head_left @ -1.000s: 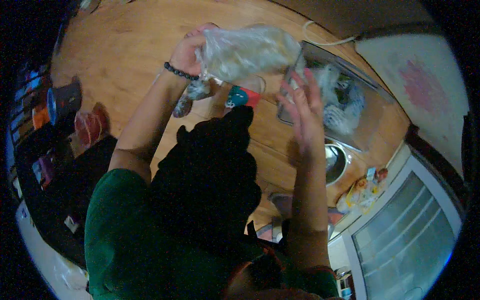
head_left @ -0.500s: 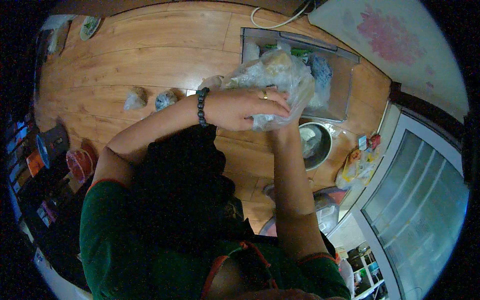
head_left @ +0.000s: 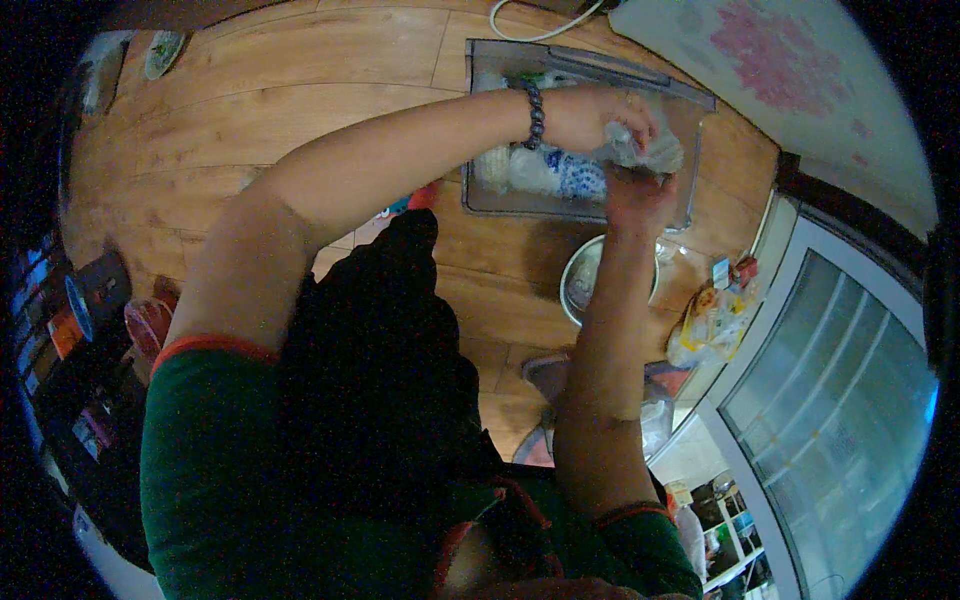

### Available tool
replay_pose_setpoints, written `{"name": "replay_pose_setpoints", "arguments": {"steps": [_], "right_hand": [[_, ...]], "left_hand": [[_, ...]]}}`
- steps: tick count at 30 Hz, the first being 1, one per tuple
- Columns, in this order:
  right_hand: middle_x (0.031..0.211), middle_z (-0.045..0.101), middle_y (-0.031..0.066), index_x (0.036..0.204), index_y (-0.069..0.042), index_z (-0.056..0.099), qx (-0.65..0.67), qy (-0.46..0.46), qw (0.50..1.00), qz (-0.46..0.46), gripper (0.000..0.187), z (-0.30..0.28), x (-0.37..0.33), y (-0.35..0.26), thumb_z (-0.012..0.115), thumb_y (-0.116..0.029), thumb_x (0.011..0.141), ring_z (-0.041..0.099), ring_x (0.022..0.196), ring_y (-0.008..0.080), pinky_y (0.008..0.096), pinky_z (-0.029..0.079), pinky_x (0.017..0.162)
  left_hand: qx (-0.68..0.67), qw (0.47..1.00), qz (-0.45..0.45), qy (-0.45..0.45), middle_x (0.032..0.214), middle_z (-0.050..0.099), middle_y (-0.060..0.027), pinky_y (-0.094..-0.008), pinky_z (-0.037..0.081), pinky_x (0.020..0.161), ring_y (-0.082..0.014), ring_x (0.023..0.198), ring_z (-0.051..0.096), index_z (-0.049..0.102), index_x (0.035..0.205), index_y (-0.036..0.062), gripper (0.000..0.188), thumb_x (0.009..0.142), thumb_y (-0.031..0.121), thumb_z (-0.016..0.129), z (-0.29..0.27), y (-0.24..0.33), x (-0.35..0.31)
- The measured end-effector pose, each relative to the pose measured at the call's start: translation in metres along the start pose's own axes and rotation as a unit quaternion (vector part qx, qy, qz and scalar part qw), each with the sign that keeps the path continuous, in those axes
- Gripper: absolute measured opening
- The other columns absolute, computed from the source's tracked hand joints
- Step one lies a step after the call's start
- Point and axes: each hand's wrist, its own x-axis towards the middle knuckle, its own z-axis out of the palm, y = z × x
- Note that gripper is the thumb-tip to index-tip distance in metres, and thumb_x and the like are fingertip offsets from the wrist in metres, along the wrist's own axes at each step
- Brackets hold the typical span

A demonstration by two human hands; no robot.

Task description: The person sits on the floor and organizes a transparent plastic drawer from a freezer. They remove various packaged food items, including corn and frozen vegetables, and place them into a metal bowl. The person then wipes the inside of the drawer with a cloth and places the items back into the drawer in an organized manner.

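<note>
Both my hands are over the right part of a clear plastic drawer bin on the floor. My left hand, a dark bead bracelet on its wrist, has its fingers bent around a translucent plastic bag. From the near side my right hand grips the same bag, most of its fingers hidden under it. What the bag contains is hard to make out. Just left of my right hand, a blue-and-white patterned package lies in the bin among whitish bagged items.
A metal bowl stands just in front of the bin, partly behind my right forearm. To its right lies a plastic bag with yellow parts, near a glass-paned door. A white cable runs behind the bin. A plate sits far left.
My hands and the plastic bag have moved forward and right, from the bin's near left side to over its right part. The bag looks lower and more bunched; the patterned package is more exposed.
</note>
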Motion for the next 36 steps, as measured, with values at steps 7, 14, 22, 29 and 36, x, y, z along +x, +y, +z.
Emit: {"name": "replay_pose_setpoints", "arguments": {"steps": [7, 14, 22, 29, 36], "right_hand": [[0.133, 0.039, 0.0132, 0.129, -0.012, 0.041, -0.765, -0.051, 0.545, -0.338, 0.056, 0.011, -0.005, -0.005, 0.062, -0.010, 0.077, 0.038, 0.121, 0.0334, 0.0490, 0.031, 0.100], [0.142, 0.029, 0.0052, 0.128, -0.030, 0.044, -0.963, -0.132, 0.131, -0.196, 0.058, -0.002, 0.041, 0.013, 0.063, -0.015, 0.075, 0.033, 0.125, 0.0345, 0.0634, 0.026, 0.095], [0.137, 0.034, 0.0172, 0.121, -0.020, 0.053, -0.875, -0.200, 0.323, -0.302, 0.039, 0.001, 0.039, 0.022, 0.057, -0.026, 0.082, 0.035, 0.122, 0.0397, 0.0574, 0.028, 0.097], [0.125, 0.047, 0.0203, 0.111, -0.005, 0.057, -0.793, -0.162, 0.485, -0.332, 0.030, -0.008, -0.048, 0.028, 0.057, -0.015, 0.082, 0.042, 0.118, 0.0376, 0.0464, 0.033, 0.098], [0.117, 0.053, 0.0167, 0.106, -0.003, 0.058, -0.791, -0.149, 0.504, -0.313, 0.025, 0.019, -0.074, 0.031, 0.055, -0.003, 0.081, 0.047, 0.114, 0.0323, 0.0399, 0.036, 0.097]], "left_hand": [[0.168, 0.973, -0.129, -0.096, 0.143, 0.026, -0.0115, -0.0397, 0.027, 0.106, -0.0333, 0.131, 0.026, 0.044, 0.127, 0.0093, 0.058, 0.071, -0.008, 0.049, 0.032, -0.013, -0.076], [0.135, 0.954, -0.212, 0.163, 0.117, 0.057, -0.0104, -0.0341, 0.041, 0.094, -0.0244, 0.108, 0.054, 0.056, 0.114, 0.0068, 0.033, 0.081, 0.004, 0.055, -0.062, 0.036, -0.201], [0.198, 0.686, -0.553, 0.430, 0.101, 0.063, -0.0119, -0.0281, 0.048, 0.082, -0.0196, 0.090, 0.061, 0.059, 0.109, 0.0029, 0.028, 0.081, 0.006, 0.059, -0.076, 0.080, -0.458], [0.343, 0.743, -0.574, 0.032, 0.137, 0.032, -0.0179, -0.0436, 0.036, 0.098, -0.0428, 0.122, 0.033, 0.030, 0.133, 0.0166, 0.081, 0.064, 0.018, 0.073, 0.013, 0.064, -0.382], [0.167, 0.721, -0.609, 0.284, 0.119, 0.049, -0.0135, -0.0442, 0.049, 0.083, -0.0304, 0.108, 0.051, 0.039, 0.121, 0.0124, 0.063, 0.068, 0.017, 0.073, -0.019, 0.032, -0.407]]}}
